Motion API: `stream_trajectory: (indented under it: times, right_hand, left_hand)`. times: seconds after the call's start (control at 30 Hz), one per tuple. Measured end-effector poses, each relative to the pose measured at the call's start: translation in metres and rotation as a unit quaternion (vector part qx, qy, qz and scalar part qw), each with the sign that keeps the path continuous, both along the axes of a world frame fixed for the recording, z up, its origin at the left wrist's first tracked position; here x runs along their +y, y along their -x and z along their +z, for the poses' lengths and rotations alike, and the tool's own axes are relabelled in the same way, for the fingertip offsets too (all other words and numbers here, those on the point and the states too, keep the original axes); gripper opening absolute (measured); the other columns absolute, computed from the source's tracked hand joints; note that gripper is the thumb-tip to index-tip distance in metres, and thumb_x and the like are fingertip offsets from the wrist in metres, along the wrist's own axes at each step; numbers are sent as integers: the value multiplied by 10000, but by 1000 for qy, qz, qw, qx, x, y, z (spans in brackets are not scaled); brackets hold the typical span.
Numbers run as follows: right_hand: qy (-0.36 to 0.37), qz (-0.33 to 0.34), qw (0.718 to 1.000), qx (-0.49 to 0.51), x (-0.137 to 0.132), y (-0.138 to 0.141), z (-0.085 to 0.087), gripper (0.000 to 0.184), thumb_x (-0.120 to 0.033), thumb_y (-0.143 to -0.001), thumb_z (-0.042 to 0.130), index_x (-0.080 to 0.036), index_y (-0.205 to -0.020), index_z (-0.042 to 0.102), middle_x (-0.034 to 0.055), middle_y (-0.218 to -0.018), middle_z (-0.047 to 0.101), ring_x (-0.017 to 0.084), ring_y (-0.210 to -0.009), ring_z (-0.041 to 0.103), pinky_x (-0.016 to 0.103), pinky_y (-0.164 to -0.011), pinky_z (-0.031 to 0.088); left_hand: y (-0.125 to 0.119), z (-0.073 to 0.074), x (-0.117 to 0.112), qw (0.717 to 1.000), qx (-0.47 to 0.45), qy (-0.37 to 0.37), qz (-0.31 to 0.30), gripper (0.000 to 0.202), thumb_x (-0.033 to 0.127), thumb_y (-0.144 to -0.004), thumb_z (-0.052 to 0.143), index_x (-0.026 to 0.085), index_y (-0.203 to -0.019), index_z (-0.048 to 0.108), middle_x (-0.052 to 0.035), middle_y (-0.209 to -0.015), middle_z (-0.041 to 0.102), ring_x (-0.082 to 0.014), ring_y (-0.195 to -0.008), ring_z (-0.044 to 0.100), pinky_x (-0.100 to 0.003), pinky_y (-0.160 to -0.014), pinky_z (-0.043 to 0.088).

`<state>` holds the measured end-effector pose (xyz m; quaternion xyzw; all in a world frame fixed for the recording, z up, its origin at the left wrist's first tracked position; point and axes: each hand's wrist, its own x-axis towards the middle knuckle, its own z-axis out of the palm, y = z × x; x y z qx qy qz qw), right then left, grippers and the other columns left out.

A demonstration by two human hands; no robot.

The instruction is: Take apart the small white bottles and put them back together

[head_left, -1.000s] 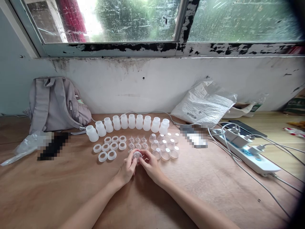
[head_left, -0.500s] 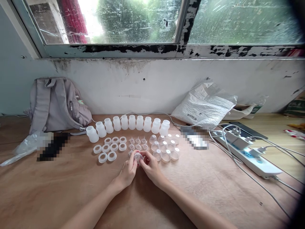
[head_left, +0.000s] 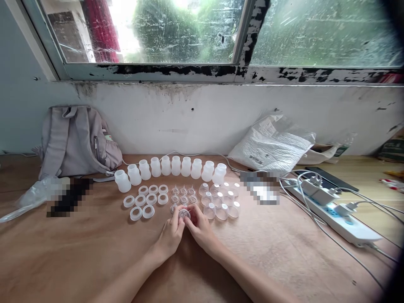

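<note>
My left hand point(head_left: 172, 229) and my right hand point(head_left: 198, 225) are together at the middle of the table, both closed around the rim of a small clear baby bottle nipple point(head_left: 184, 214). Its round base faces up; whether a ring is around it, the fingers hide. Just beyond are rows of clear nipples point(head_left: 183, 198), the nearest partly covered by my fingers. To the left lie several white screw rings point(head_left: 148, 211). Clear domed caps point(head_left: 221, 211) stand in rows to the right of my right hand. Frosted bottle bodies point(head_left: 176, 166) form an arc behind everything.
A grey backpack point(head_left: 78, 143) leans on the wall at the left, with a plastic bag point(head_left: 34, 195) before it. At the right are a silver padded bag point(head_left: 271, 145), a white power strip point(head_left: 356, 231) and loose cables point(head_left: 337, 243). A blurred-out item point(head_left: 263, 191) lies beside the caps.
My view has tilted slightly upward, so the scene sits a little lower. Both hands still hold the nipple, with the fingers slightly shifted around it.
</note>
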<state>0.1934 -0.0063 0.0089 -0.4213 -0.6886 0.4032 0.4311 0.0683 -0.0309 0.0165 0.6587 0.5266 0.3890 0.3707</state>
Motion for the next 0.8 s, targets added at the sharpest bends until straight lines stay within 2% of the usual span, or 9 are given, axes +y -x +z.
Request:
stream_trajectory:
  times: [0.13,0.37,0.63,0.8]
  right_hand:
    - [12,11,1000,14,1,1,-3,68,-239,-772,452,-207,-832,461,-28,-648,502,107,-537,437,233,-509,360]
    - [-10,0,1000,21,2,1,-9,69,-211,-757,450,-205,-826,454,-24,-653,492,105,-548,415,235,-519,351]
    - [-12,-3,1000,18,1,3,-9,84,-171,-732,444,-204,-809,440,-33,-635,455,104,-545,387,230,-515,330]
    - [-13,-5,1000,20,0,2,-8,72,-184,-733,447,-209,-800,442,-40,-622,443,105,-536,381,229,-512,326]
  left_hand:
    - [-1,-1,0,1000,8,-1,-6,296,209,-837,285,230,-1116,381,-44,-995,595,-174,-877,566,-306,-777,419]
    - [-1,-6,0,1000,20,11,12,309,235,-835,293,217,-1133,373,-70,-1016,595,-199,-882,570,-328,-766,417]
    - [0,-9,0,999,42,6,-4,334,208,-831,280,215,-1159,337,-79,-1031,582,-200,-897,564,-328,-765,410]
    - [1,-9,0,999,44,8,-3,359,180,-815,294,219,-1169,339,-58,-921,611,-196,-854,574,-322,-754,413]
